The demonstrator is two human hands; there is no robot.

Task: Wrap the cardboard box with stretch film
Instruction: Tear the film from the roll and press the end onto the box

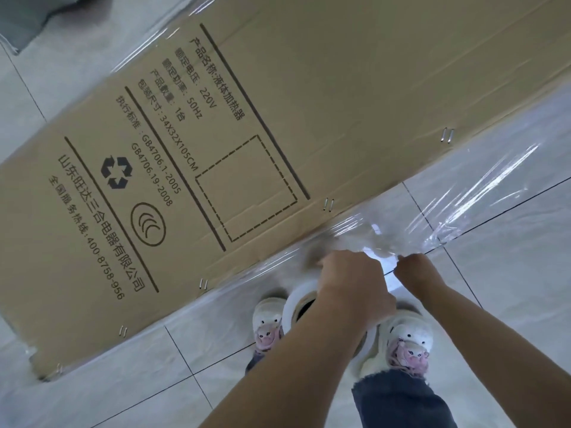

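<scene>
Gripping stretch film (375,242) — both hands (349,279) fisted beside the cardboard box (278,103).

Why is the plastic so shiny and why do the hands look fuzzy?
Head view: light glares white off the stretched film, making streaks; the left hand, right hand and the film between them are smeared by motion blur; print on the box stays fairly sharp; the wide lens bends the floor lines.
</scene>
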